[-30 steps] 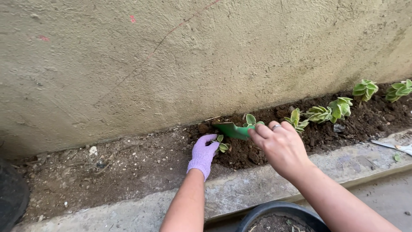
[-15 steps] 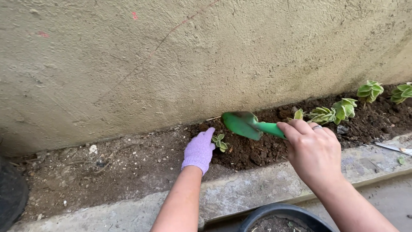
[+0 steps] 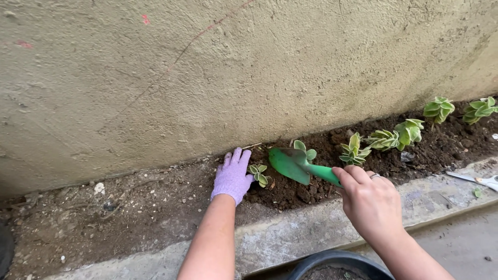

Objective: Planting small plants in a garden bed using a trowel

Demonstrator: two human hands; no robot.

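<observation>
My left hand, in a purple glove, lies flat with fingers spread on the soil beside a small green seedling. My right hand, bare with a ring, grips the handle of a green plastic trowel. The trowel's blade rests on the dark soil just right of the seedling. Another small plant stands right behind the blade.
A rough plastered wall rises behind the narrow soil bed. More small plants line the dark soil to the right. A concrete curb edges the bed. A black pot sits below, and scissors lie at the right.
My right hand brought the trowel's blade down onto the soil beside the seedling. My left hand shifted slightly left and flattened, fingers spread.
</observation>
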